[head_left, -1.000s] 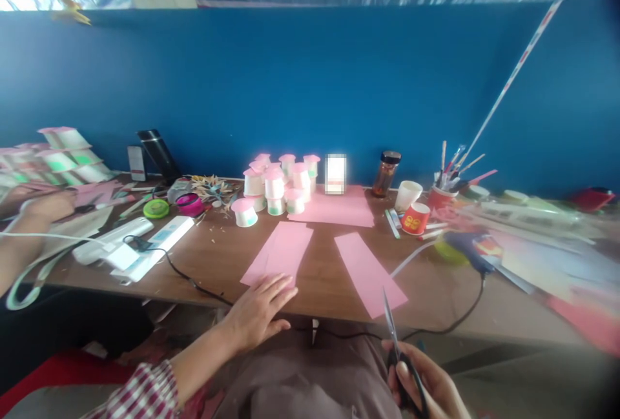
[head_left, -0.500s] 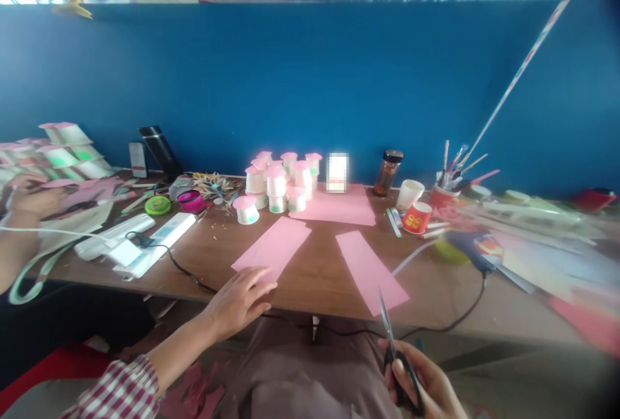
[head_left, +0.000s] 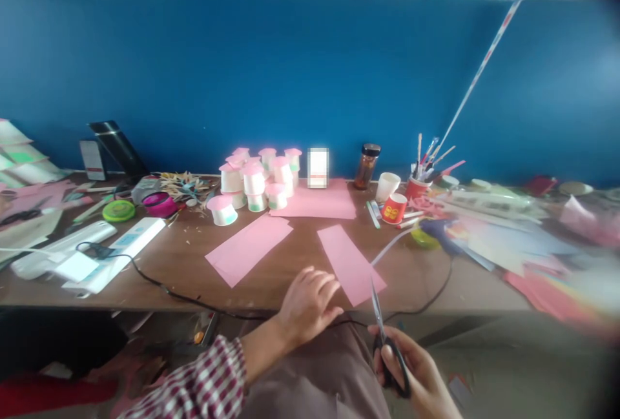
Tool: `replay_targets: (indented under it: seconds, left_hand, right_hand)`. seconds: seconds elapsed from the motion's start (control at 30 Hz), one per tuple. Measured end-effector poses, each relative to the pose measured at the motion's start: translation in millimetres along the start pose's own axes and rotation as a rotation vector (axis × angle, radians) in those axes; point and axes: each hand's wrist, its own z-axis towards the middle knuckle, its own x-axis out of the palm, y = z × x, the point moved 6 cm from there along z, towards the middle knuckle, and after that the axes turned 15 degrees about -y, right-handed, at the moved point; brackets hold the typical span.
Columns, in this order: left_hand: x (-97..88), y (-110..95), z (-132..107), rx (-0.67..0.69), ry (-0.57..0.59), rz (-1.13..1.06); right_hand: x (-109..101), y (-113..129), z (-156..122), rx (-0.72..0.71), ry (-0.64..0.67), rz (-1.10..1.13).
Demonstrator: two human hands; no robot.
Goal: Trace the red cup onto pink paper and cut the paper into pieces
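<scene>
My left hand [head_left: 310, 303] is over the table's front edge, fingers apart and holding nothing, just left of a pink paper strip [head_left: 351, 264]. In my right hand [head_left: 411, 364] is a pair of black-handled scissors [head_left: 379, 316], its blades together and pointing away from me, the tip by the strip's near end. Farther left lies a small stack of pink paper strips [head_left: 248, 248]. Behind it stand several white paper cups with pink paper tops [head_left: 253, 178], some stacked. A larger pile of pink sheets [head_left: 320, 203] lies at the back of the table.
A white power strip [head_left: 116, 257] with a black cable is at left. Toward the right stand a dark-lidded bottle [head_left: 368, 167], a red cup [head_left: 394, 208], a holder with brushes [head_left: 418, 188] and a blurred glue gun [head_left: 443, 232]. Papers and plastic packs cover the right end.
My left hand has left the stack of strips and moved right, toward the single strip. My right hand still holds the scissors. The view has turned to the right.
</scene>
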Motion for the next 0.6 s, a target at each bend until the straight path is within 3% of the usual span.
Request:
replay_targets:
  seconds: [0.13,0.23,0.4,0.6]
  left_hand:
    - [30.4,-19.2,7.4,-0.011,0.054,-0.001]
    - [33.8,-20.8,2.5,0.044,0.044,0.007]
    - [14.2,-15.6,-8.0,0.091,-0.015,-0.020]
    - [-24.7,16.7,-34.3,-0.133,-0.061,0.000]
  right_hand:
    - [-17.3,0.1,1.4,-0.011,-0.067,0.032]
    - [-24.7,-5.5,3.0,0.005,-0.095,0.045]
    - [-21.1,-10.7,5.2,0.025,-0.091,0.037]
    - [-10.7,-9.6,4.7,0.014,-0.040,0.015]
